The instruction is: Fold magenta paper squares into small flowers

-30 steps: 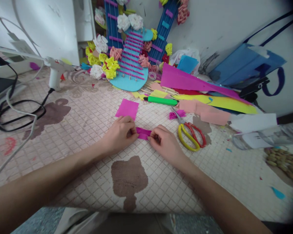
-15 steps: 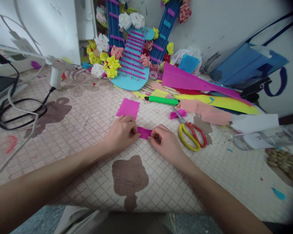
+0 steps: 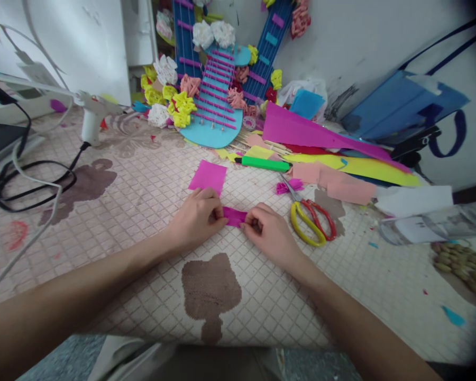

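Between my two hands a narrow strip of magenta paper [image 3: 235, 217] is stretched just above or on the patterned tablecloth. My left hand [image 3: 200, 214] pinches its left end, and my right hand [image 3: 267, 227] pinches its right end. A flat magenta paper square [image 3: 208, 177] lies just beyond my left hand. To the right of my right hand rest scissors [image 3: 310, 222] with yellow and red handles, their tips by a crumpled magenta paper piece [image 3: 289, 186].
A green marker [image 3: 264, 163] and coloured paper sheets [image 3: 301, 129] lie farther back. Behind them stands a blue craft piece [image 3: 212, 124] with paper flowers. A white glue gun [image 3: 92, 119] is at left, a clear plastic bottle [image 3: 440, 225] at right.
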